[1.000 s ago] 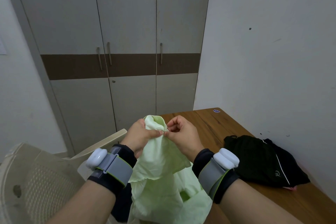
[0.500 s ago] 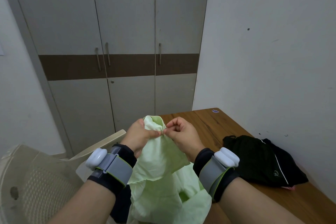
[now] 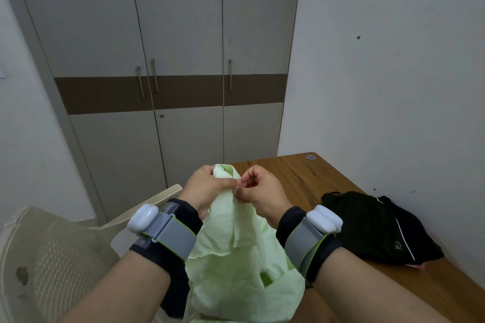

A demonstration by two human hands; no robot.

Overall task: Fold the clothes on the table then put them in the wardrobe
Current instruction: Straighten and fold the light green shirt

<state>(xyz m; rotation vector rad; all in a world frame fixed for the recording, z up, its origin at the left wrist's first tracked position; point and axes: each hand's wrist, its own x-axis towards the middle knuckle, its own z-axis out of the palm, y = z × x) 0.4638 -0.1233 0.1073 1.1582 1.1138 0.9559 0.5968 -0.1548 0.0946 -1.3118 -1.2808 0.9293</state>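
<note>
Little changed since half second ago: left hand point(image 3: 203, 187) and right hand point(image 3: 258, 191) still pinching green shirt point(image 3: 236, 244) top edge; black shorts point(image 3: 378, 228) on table point(image 3: 301, 173).

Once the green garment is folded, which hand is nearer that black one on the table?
The right hand, probably. The black garment lies on the table on its side, by the wall. The left hand sits farther away; both now pinch the green garment.

I am seeing a pale green garment point(image 3: 236, 249), black clothes point(image 3: 378, 228) with white piping, and a brown-banded grey wardrobe point(image 3: 183, 34).
</note>
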